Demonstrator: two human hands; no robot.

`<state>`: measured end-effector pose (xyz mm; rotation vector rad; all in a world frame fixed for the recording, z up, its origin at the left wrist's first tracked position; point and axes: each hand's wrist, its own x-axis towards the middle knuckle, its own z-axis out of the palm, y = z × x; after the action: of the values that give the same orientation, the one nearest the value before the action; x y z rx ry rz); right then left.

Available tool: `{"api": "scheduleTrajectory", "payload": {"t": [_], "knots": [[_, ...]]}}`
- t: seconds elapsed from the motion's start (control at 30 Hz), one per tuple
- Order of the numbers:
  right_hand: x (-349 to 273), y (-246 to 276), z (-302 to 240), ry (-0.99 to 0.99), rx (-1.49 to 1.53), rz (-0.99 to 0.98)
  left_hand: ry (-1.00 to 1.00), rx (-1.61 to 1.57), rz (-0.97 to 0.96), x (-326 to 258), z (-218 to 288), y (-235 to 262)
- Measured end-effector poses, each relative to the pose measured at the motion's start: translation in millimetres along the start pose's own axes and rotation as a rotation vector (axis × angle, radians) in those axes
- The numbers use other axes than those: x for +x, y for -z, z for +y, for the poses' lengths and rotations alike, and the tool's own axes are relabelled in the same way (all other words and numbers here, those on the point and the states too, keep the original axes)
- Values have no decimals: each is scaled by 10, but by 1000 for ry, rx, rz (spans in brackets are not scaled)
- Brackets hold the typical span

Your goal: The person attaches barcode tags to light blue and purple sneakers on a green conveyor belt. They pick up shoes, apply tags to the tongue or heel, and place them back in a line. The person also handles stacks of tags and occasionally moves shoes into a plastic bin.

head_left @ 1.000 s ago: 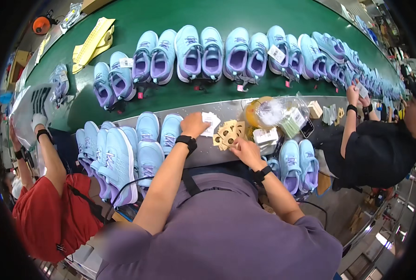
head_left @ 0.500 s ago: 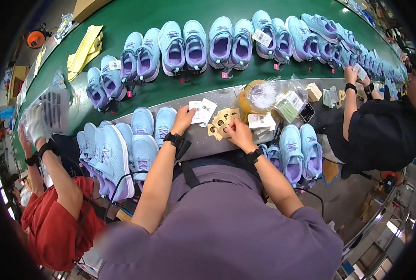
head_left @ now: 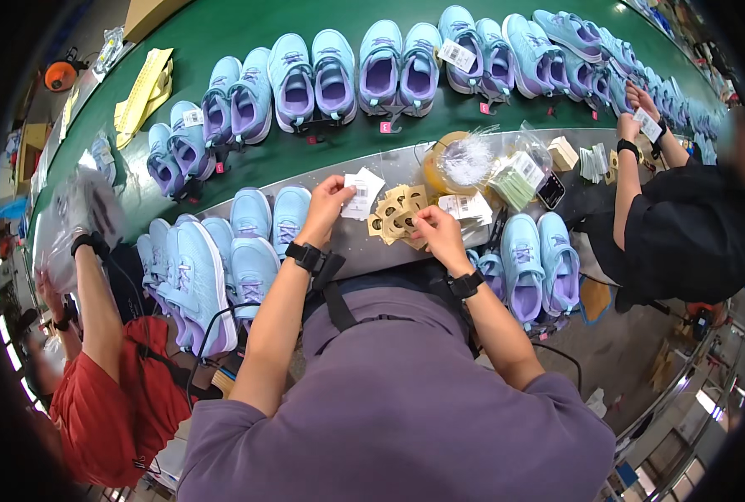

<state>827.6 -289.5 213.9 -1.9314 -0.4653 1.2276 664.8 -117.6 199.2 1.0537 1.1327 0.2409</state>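
My left hand (head_left: 327, 205) pinches the left edge of some white printed tags (head_left: 362, 194), which lie fanned over the metal ledge. To their right spreads a loose pile of small tan cards (head_left: 396, 215) with dark round spots. My right hand (head_left: 441, 235) is closed at that pile's right edge, thumb and fingertips together on a tan card. Just beyond my right fingers sits a stack of white tags (head_left: 466, 207). Light blue shoes with purple linings (head_left: 291, 219) stand to the left of my left hand, and another pair (head_left: 524, 266) is right of my right wrist.
A green belt (head_left: 322, 159) carries a long row of shoe pairs (head_left: 398, 71). On the ledge are a yellow roll with white strands (head_left: 460, 163), bagged green-edged tags (head_left: 519, 180) and a phone (head_left: 551, 191). Co-workers in red (head_left: 117, 402) and black (head_left: 678, 238) flank me.
My right hand has drawn slightly down and right at the tan cards. The belt's shoes have shifted a little left. The left co-worker's clear bag has moved; the right co-worker's tag has shifted.
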Motion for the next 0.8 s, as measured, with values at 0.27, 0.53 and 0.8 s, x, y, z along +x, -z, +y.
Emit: {"api": "scheduleTrajectory", "payload": {"t": [0.27,0.53,0.8], "knots": [[-86,235,-123,911,-329,167,420,-433,-427,-23,-164,-238],[101,757,-400,752,-159,440,239,-525,-307,-19,182,-715],[993,1523,-498,184,258,357,-313,-17,-417,240,612,-1462]]}}
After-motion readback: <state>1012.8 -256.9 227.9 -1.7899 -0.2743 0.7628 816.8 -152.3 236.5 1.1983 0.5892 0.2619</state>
